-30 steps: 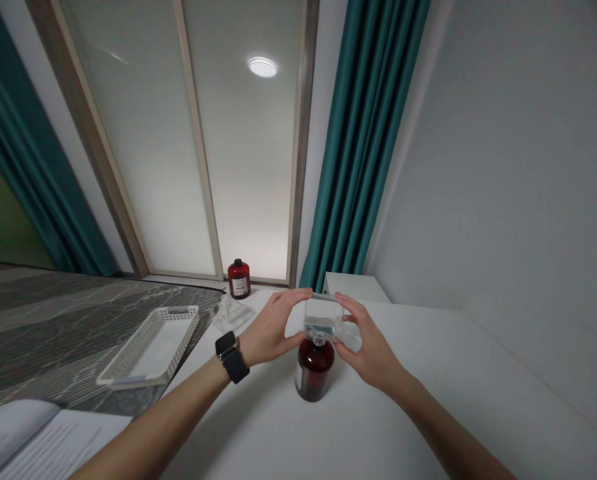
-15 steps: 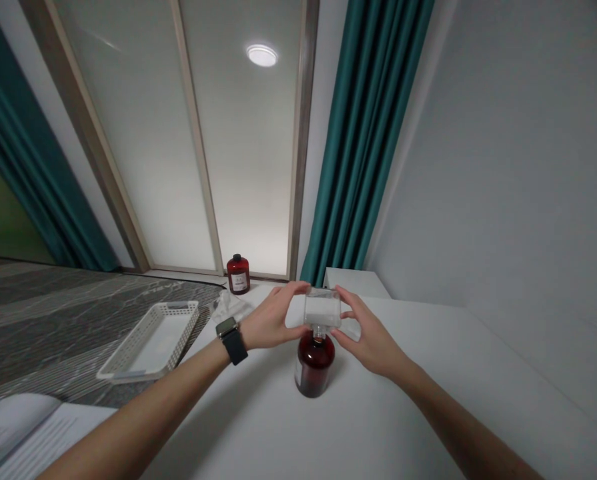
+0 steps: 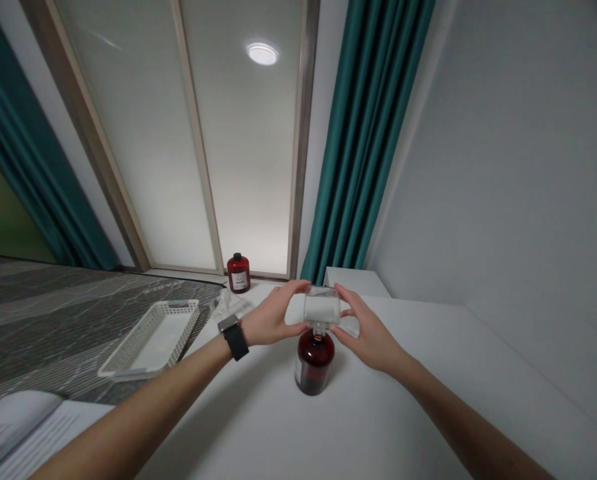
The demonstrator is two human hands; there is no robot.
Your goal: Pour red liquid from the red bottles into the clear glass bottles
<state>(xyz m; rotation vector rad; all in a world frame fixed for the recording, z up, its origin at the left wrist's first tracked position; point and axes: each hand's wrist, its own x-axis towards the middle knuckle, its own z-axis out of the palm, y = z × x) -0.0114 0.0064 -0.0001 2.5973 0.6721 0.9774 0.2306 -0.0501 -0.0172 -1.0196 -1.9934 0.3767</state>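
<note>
Between my two hands is a small clear glass bottle (image 3: 321,308) with a pale label, its neck pointing down. That neck meets the mouth of a dark red bottle (image 3: 314,367), which stands upright on the white table (image 3: 378,413). My left hand (image 3: 277,313), with a black watch on the wrist, grips the clear bottle's left side between thumb and fingers. From the right, the thumb and fingertips of my right hand (image 3: 371,330) press on its other side. Whether liquid is passing between the bottles cannot be made out.
A capped red bottle (image 3: 239,275) stands at the table's far edge, near a crumpled clear plastic bag (image 3: 227,305). Left of the table are a white basket (image 3: 175,353) and an open book (image 3: 43,433). A white box (image 3: 355,281) sits at the back, before a green curtain (image 3: 363,147).
Both hands keep hold of the clear bottle over the red bottle's mouth. Only a very slight shift of the whole view shows.
</note>
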